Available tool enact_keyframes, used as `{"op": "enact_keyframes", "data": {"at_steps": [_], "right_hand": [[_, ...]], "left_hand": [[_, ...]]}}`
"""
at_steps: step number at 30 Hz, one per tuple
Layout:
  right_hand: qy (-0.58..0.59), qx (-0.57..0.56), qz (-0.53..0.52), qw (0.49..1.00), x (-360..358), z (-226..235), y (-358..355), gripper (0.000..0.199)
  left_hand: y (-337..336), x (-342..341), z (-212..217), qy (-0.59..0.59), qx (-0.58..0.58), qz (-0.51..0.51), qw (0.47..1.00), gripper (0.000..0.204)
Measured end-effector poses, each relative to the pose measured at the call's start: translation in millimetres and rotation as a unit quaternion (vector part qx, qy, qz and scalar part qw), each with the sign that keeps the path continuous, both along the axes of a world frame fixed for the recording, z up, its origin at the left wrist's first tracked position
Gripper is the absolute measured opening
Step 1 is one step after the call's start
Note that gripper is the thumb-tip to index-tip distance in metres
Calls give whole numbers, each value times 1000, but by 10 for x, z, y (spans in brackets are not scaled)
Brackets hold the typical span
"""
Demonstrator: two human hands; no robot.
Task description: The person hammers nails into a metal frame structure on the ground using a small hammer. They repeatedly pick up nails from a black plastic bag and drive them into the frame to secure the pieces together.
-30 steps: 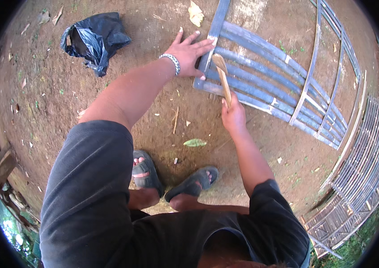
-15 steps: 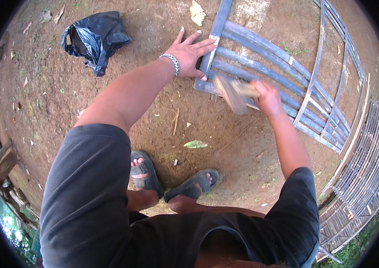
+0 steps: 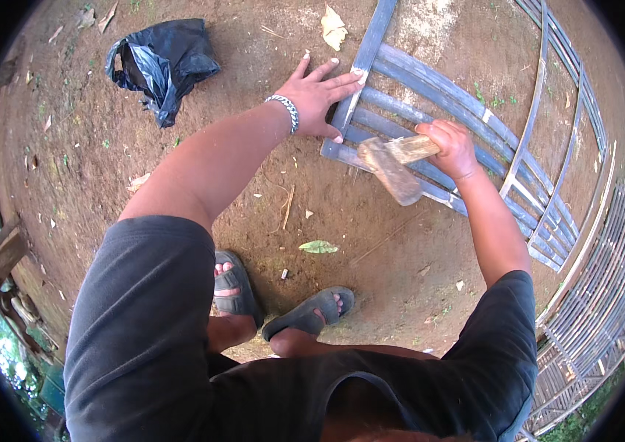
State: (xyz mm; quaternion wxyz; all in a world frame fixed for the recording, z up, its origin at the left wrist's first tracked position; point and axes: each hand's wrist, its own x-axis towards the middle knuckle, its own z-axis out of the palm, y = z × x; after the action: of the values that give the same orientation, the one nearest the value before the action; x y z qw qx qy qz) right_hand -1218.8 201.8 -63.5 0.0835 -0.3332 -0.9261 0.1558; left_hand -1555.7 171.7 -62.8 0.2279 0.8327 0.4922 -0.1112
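Observation:
My left hand [image 3: 320, 96] lies with its fingers spread along the grey crosspiece [image 3: 362, 65] at the near end of a slatted frame. Its fingertips and thumb touch the crosspiece, and a metal chain bracelet circles the wrist. Wrapped round the wooden handle of a hatchet [image 3: 392, 173] is my right hand [image 3: 451, 149]. The hatchet's brown head hangs over the lowest slats [image 3: 426, 169], close to the frame's near corner. Whether it touches them I cannot tell. Several long grey slats run from the crosspiece toward the right, over thinner cross strips.
A black plastic bag [image 3: 161, 66] lies on the dirt at the upper left. Dry leaves are scattered about, with a green leaf [image 3: 318, 247] near my sandalled feet [image 3: 312, 313]. More slatted panels [image 3: 599, 280] stand at the right edge.
The hatchet, blurred by motion earlier, is now sharp and a little lower and to the right in my right hand. My left hand stays on the crosspiece; the whole view has shifted slightly.

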Motion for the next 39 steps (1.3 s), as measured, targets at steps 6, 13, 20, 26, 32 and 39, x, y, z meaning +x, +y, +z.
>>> {"op": "enact_keyframes", "data": {"at_steps": [6,13,20,26,32,39], "right_hand": [[-6,8,11,1000,-46,89,-8,27],[-64,-9,-24,998,25,67,38,20],[-43,-72,-25,996,-18,-2,22,19],[54,-191,-203,959,-104,111,-628,24],[65,-225,-277,932,-403,53,-1267,34],[-2,-226,-329,917,-647,-21,-1691,49]], "left_hand": [[13,0,44,13,-1,-3,1000,107],[18,-6,29,7,-10,6,1000,107],[16,6,35,2,-8,5,1000,108],[-6,-18,7,-9,-4,11,1000,109],[5,-21,59,-10,-10,15,1000,110],[-29,-51,-9,-16,-4,16,1000,111]]}}
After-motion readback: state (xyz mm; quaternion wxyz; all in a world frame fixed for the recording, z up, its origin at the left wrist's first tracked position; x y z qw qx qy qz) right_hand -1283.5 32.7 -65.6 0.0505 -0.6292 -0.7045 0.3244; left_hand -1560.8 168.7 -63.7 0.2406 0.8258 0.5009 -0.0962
